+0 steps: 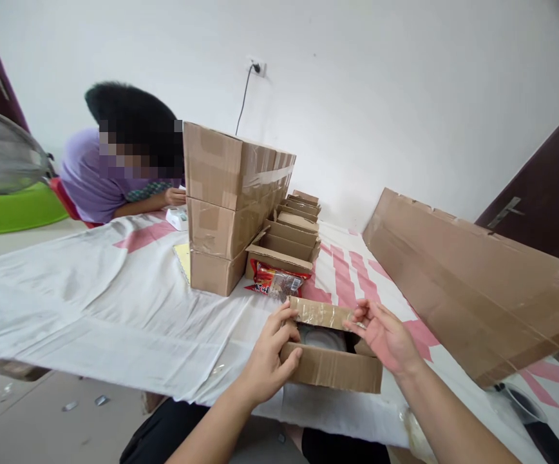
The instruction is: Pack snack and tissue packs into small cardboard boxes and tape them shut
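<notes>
Cloth-covered tbl (139,316), white wall (380,96); box (335,368) opening up, long axis ~along nr edge; L hand (272,351) clasps L end, R hand (389,335) half-curled, hold unclear.

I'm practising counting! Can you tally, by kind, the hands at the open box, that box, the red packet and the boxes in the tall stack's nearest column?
Left hand and right hand: 2
Open box: 1
Red packet: 1
Stacked boxes, nearest column: 3
Total: 7

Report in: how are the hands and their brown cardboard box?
Left hand holding box, left end; right hand by far flap, right end. Box partly open, pale round item inside. Red plastic packet just beyond.
</notes>
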### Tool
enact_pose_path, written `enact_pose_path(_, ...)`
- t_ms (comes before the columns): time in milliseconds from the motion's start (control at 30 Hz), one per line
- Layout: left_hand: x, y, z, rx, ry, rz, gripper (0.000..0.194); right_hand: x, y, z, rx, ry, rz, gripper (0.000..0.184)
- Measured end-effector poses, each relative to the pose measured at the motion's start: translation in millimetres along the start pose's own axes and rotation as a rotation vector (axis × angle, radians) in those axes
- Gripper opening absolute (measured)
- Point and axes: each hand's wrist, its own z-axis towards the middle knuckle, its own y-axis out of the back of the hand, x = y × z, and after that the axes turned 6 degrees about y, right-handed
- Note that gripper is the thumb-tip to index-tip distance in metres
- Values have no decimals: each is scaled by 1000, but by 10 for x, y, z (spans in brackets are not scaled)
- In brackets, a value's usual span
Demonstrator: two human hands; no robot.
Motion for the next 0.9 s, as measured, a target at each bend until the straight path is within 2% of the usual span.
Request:
enact_pose_path(100,-9,16,-6,4,-6,6,9,-57,-191,83,14,-77,54,29)
enact_pose_path(300,-11,30,-14,17,-7,12,8,-154,-294,139,24,-130,62,31)
enact_pose_path(367,-10,30,-17,21,-6,14,8,-159,-314,139,26,-99,11,34)
enact_pose_path(433,-7,30,-19,24,-7,12,8,-167,-301,152,-5,-10,-150,35)
enact_pose_path(533,-5,32,-22,28,-9,6,8,-210,-207,197,-44,103,-603,26)
enact_pose_path(633,-7,28,-19,26,-5,6,8,-301,-102,233,26,109,-987,15)
enact_pose_path(700,-7,19,-13,20,-2,8,8,-370,-70,239,67,111,-1067,15)
enact_pose_path(900,-6,5,-3,15,-7,-2,7,-474,-101,212,96,124,-1100,19)
